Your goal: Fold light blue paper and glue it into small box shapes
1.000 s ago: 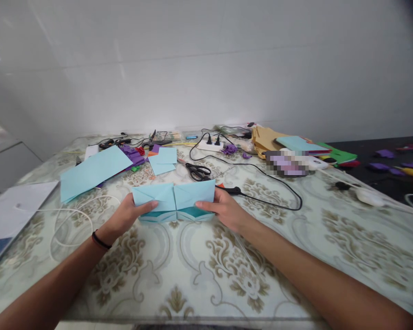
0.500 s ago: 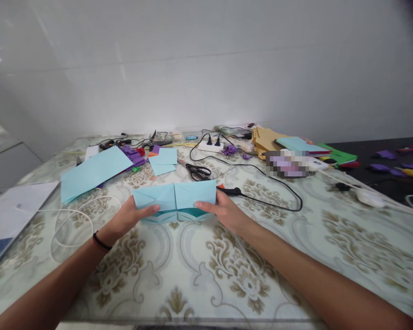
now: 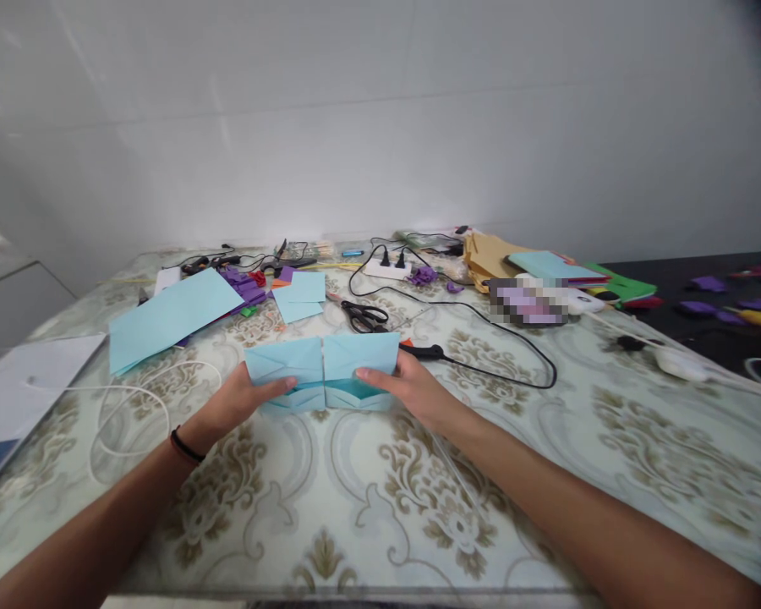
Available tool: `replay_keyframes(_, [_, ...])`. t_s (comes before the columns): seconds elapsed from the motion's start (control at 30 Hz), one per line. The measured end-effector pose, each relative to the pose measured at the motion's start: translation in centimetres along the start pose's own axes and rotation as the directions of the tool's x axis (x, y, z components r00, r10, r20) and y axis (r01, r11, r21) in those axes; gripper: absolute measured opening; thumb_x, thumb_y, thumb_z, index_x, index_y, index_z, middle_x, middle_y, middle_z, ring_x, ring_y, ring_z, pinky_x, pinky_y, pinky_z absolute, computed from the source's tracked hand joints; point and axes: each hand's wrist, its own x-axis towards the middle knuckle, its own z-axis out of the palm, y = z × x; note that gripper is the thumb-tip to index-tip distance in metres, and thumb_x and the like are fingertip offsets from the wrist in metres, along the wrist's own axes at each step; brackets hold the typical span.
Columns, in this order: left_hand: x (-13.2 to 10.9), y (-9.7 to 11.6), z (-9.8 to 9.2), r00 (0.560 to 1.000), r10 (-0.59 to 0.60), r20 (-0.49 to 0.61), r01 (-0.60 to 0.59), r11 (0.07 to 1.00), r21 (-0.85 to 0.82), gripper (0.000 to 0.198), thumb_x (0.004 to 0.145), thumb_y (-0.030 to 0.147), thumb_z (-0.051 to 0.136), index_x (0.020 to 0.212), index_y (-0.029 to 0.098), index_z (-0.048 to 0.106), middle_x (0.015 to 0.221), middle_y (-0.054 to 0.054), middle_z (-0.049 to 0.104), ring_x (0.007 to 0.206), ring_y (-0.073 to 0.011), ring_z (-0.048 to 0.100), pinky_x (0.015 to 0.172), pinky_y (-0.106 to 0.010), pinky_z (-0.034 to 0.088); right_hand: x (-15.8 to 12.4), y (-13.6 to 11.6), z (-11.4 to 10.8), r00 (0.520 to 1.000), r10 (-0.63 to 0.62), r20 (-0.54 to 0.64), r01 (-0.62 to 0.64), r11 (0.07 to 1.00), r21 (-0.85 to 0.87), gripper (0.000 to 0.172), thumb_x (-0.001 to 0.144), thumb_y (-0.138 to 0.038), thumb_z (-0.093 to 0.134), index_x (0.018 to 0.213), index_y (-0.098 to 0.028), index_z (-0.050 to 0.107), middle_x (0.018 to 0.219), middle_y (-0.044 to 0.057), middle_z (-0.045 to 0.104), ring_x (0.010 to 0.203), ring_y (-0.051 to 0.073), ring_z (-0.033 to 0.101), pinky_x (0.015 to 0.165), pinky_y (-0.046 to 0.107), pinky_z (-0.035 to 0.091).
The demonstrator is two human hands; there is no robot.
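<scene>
Both hands hold a folded light-blue paper (image 3: pixel 355 351) above the patterned tablecloth, a vertical split or crease running down its middle. My left hand (image 3: pixel 238 397) grips its left end, thumb lying across the front. At the right end, my right hand (image 3: pixel 412 385) pinches the paper with the thumb over its lower fold. Between the upper and lower layers a darker gap shows. My other fingers are hidden behind the paper. Just beyond it lie black-handled scissors (image 3: pixel 364 317), and a black-handled tool with a cord (image 3: pixel 424 352) rests beside my right hand.
Large light-blue sheets (image 3: pixel 174 317) and smaller blue squares (image 3: pixel 304 292) lie at the back left, near purple paper pieces (image 3: pixel 244 288). A white power strip (image 3: pixel 386 269) stands near the wall. White cables (image 3: pixel 158 397) curl at left; stacked coloured paper (image 3: pixel 555 266) sits at right.
The gap between the paper's upper and lower layers looks wider on the right half, and the middle split is more distinct. Both hands stay in nearly the same place.
</scene>
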Motion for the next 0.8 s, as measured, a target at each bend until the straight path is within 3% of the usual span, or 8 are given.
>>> replay_keyframes(0.2, [0.4, -0.3, -0.6, 0.999, -0.004, -0.037, 0.005, 1.0, 0.027, 0.06, 0.081, 0.053, 0.083, 0.126, 0.015, 0.074, 0.127, -0.014, 0.077, 0.115, -0.0369, 0.073, 0.096, -0.046, 0.062, 0.4, 0.5, -0.4, 1.0, -0.002, -0.017, 0.001, 1.0, -0.015, 0.05, 0.071, -0.05, 0.091, 0.107, -0.019, 0.077, 0.114, 0.009, 0.08, 0.1, 0.028, 0.074, 0.095, 0.045, 0.058])
replay_keyframes(0.33, [0.5, 0.2, -1.1, 0.999, 0.012, 0.048, -0.015, 0.997, 0.075, 0.068, 0.069, 0.045, 0.093, 0.128, 0.017, 0.074, 0.128, -0.013, 0.077, 0.118, -0.0376, 0.071, 0.101, -0.047, 0.06, 0.3, 0.5, -0.5, 1.0, 0.009, 0.013, -0.009, 1.0, -0.026, 0.049, 0.072, -0.051, 0.09, 0.105, -0.017, 0.078, 0.108, 0.009, 0.081, 0.095, 0.027, 0.075, 0.093, 0.046, 0.058])
replay_keyframes(0.4, [0.5, 0.4, -1.1, 0.996, 0.016, 0.084, -0.025, 0.993, 0.113, 0.064, 0.067, 0.041, 0.094, 0.124, 0.019, 0.077, 0.125, -0.011, 0.079, 0.116, -0.0365, 0.072, 0.102, -0.046, 0.059, 0.3, 0.4, -0.5, 0.999, 0.011, 0.034, -0.01, 0.999, -0.034, 0.049, 0.073, -0.052, 0.089, 0.105, -0.017, 0.078, 0.107, 0.009, 0.081, 0.095, 0.027, 0.075, 0.094, 0.046, 0.058])
replay_keyframes(0.5, [0.3, 0.6, -1.1, 0.999, 0.018, 0.039, -0.025, 0.98, 0.195, 0.056, 0.07, 0.041, 0.092, 0.12, 0.02, 0.079, 0.12, -0.009, 0.08, 0.109, -0.0346, 0.074, 0.099, -0.044, 0.06, 0.1, 0.1, -0.5, 0.998, 0.012, 0.067, -0.009, 0.998, -0.055, 0.05, 0.072, -0.052, 0.089, 0.106, -0.017, 0.078, 0.107, 0.009, 0.081, 0.095, 0.027, 0.074, 0.092, 0.045, 0.059])
replay_keyframes(0.67, [-0.1, 0.3, -0.9, 0.996, 0.016, -0.088, 0.011, 0.952, 0.305, 0.042, 0.074, 0.045, 0.087, 0.105, 0.018, 0.082, 0.097, -0.007, 0.083, 0.089, -0.0315, 0.076, 0.076, -0.036, 0.063, 0.1, -0.2, -0.6, 0.991, 0.032, 0.127, -0.017, 0.993, -0.119, 0.063, 0.057, -0.04, 0.099, 0.112, -0.018, 0.075, 0.11, 0.007, 0.08, 0.099, 0.028, 0.074, 0.092, 0.044, 0.059])
replay_keyframes(0.8, [-0.1, 0.4, -0.8, 0.992, -0.005, -0.129, 0.052, 0.93, 0.364, 0.033, 0.074, 0.048, 0.084, 0.083, 0.016, 0.081, 0.068, -0.004, 0.076, 0.067, -0.0256, 0.07, 0.055, -0.029, 0.054, 0.3, 0.3, -0.8, 0.995, 0.026, 0.101, -0.007, 0.984, -0.176, 0.059, 0.064, -0.042, 0.096, 0.113, -0.019, 0.074, 0.116, 0.008, 0.08, 0.105, 0.029, 0.072, 0.094, 0.045, 0.059])
